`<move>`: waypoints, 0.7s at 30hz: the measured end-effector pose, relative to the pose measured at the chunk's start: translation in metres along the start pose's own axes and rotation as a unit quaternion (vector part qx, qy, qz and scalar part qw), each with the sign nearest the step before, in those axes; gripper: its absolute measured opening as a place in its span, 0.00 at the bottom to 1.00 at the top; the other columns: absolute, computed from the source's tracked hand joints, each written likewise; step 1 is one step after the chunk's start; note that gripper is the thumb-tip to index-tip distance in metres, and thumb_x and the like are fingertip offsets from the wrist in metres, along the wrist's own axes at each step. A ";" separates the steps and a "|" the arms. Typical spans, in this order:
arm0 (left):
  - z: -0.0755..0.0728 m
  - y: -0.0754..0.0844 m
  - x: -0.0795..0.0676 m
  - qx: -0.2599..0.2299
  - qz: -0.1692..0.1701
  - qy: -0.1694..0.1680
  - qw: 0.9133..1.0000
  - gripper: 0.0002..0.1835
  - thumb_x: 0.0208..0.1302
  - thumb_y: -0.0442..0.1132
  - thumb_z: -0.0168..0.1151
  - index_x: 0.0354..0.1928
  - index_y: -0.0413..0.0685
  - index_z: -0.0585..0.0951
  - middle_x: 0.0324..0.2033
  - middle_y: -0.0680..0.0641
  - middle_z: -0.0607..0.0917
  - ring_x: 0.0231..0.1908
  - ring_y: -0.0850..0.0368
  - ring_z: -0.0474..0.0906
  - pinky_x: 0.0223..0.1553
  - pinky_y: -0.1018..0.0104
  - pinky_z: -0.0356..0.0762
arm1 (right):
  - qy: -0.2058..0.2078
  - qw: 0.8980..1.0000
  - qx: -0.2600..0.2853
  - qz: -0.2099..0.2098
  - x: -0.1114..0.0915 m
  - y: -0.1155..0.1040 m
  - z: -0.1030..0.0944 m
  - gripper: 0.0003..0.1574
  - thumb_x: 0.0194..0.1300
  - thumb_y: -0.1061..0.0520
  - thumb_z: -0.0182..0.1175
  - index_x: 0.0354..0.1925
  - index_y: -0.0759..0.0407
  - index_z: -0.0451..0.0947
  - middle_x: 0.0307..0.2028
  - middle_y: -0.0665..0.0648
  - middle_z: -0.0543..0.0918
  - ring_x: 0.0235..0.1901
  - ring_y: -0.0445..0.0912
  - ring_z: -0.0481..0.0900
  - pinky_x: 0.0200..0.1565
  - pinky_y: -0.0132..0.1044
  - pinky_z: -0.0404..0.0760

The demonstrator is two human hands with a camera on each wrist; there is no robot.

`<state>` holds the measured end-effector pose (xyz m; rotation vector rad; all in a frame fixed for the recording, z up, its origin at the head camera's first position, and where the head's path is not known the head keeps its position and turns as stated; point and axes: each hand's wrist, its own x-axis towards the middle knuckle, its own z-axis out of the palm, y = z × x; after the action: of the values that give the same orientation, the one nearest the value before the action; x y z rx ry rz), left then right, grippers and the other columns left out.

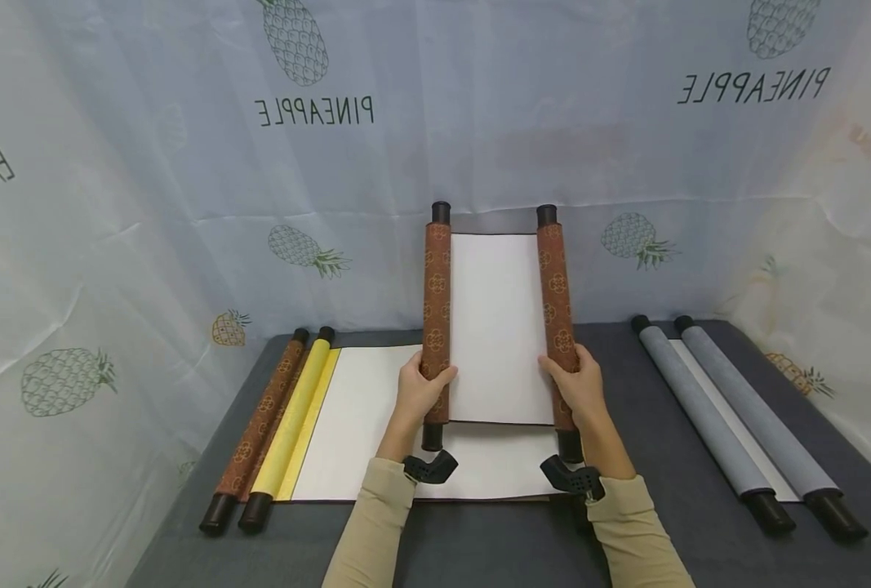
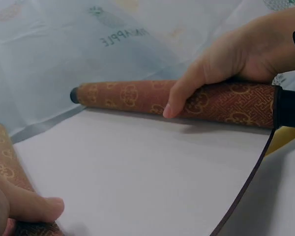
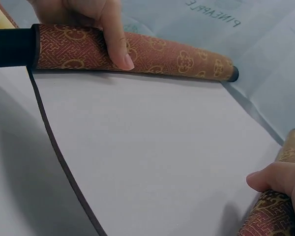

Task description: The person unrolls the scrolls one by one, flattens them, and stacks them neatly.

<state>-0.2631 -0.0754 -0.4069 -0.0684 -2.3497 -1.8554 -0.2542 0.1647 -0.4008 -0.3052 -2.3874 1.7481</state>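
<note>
The left hand (image 1: 422,388) and the right hand (image 1: 580,388) are holding a partly unrolled brown scroll (image 1: 494,327) raised between them, over a white sheet (image 1: 354,416) that is lying on the dark worktop (image 1: 479,547). The left hand's fingers are clamping round the left roll (image 1: 437,310), the right hand's round the right roll (image 1: 555,294), both below the middle, so neither hand is sitting nearer the scroll. Its two rolls are running nearly side by side, long axes pointing up and away from the person. A yellow roll (image 1: 293,420) is resting to the left, a grey scroll (image 1: 707,400) to the right
</note>
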 end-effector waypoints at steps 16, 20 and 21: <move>0.006 0.003 -0.001 0.033 -0.021 0.026 0.999 0.35 0.60 0.35 0.55 0.68 0.35 0.59 0.56 0.32 0.75 0.53 0.40 0.76 0.50 0.50 0.76 | -0.010 1.000 -0.015 0.014 -0.002 -0.005 -0.004 0.40 0.64 0.53 0.63 0.68 0.66 0.62 0.58 0.69 0.74 0.43 0.47 0.79 0.41 0.33 0.78; 0.009 0.002 -0.001 0.058 -0.016 0.068 0.996 0.32 0.56 0.37 0.59 0.63 0.34 0.66 0.48 0.34 0.80 0.42 0.45 0.79 0.38 0.60 0.76 | -0.029 0.999 -0.011 0.025 -0.003 -0.007 -0.003 0.40 0.67 0.54 0.57 0.70 0.67 0.56 0.63 0.71 0.69 0.58 0.61 0.73 0.56 0.50 0.74; 0.009 0.001 -0.001 0.061 -0.013 0.076 0.995 0.32 0.55 0.37 0.60 0.62 0.34 0.67 0.47 0.34 0.81 0.41 0.45 0.80 0.37 0.59 0.76 | -0.031 0.999 -0.006 0.029 -0.003 -0.007 -0.002 0.40 0.67 0.54 0.56 0.70 0.68 0.55 0.64 0.72 0.68 0.60 0.62 0.71 0.58 0.54 0.72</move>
<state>-0.2632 -0.0665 -0.4077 0.1137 -2.3626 -1.6582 -0.2514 0.1641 -0.3933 -0.3286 -2.4565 1.7934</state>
